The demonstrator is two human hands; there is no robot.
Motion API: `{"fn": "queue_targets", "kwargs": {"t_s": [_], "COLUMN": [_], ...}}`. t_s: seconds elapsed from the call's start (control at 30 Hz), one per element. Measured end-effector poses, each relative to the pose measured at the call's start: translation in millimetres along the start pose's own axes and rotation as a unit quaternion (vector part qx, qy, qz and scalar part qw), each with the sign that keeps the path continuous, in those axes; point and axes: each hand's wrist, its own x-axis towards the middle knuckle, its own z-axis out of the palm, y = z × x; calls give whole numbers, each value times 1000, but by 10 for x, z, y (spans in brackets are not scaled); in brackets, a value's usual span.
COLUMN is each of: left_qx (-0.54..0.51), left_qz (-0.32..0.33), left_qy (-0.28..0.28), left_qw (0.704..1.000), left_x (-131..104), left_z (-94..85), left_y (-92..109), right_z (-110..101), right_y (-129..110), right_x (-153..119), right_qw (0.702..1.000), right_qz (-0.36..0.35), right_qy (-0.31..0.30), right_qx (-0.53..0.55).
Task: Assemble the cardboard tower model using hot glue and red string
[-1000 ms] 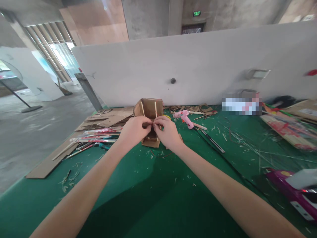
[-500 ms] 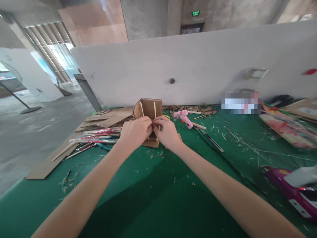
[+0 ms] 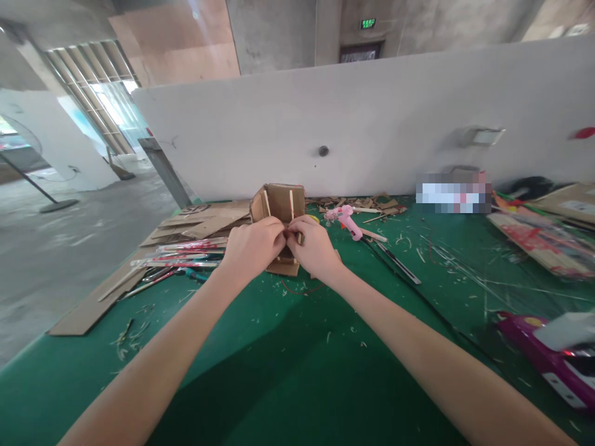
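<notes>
Fingers (image 3: 280,227) of the left hand (image 3: 253,246) and of the right hand (image 3: 317,249) are pinched together, tips meeting before the box (image 3: 282,199); whether something small is clamped there, I cannot tell. The box stands on the green table (image 3: 288,384), near the white partition (image 3: 260,136). It is brown cardboard, open toward the person, with two pale sticks (image 3: 292,204) upright inside; the hands hide its middle. Just before it lies a thin red wire (image 3: 297,292). On its left are sheets (image 3: 209,222) and wrapped packs (image 3: 186,251), close to the left hand. On its right lie scraps (image 3: 372,203), the pink glue gun (image 3: 345,218) and a cutter (image 3: 400,265); farther, a purple device (image 3: 539,356).
</notes>
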Motion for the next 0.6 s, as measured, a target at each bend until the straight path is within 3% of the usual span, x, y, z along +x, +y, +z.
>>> {"fn": "queue_targets", "kwargs": {"t_s": [0.6], "left_qx": [-17], "left_qz": [-16], "left_qy": [-9], "left_qw": [1000], "left_x": [24], "left_z": [-68], "left_y": [-21], "right_z": [2], "right_y": [-3], "right_x": [-6], "right_qw": [1000], "right_qz": [4], "right_qy": [2], "right_qx": [3]}}
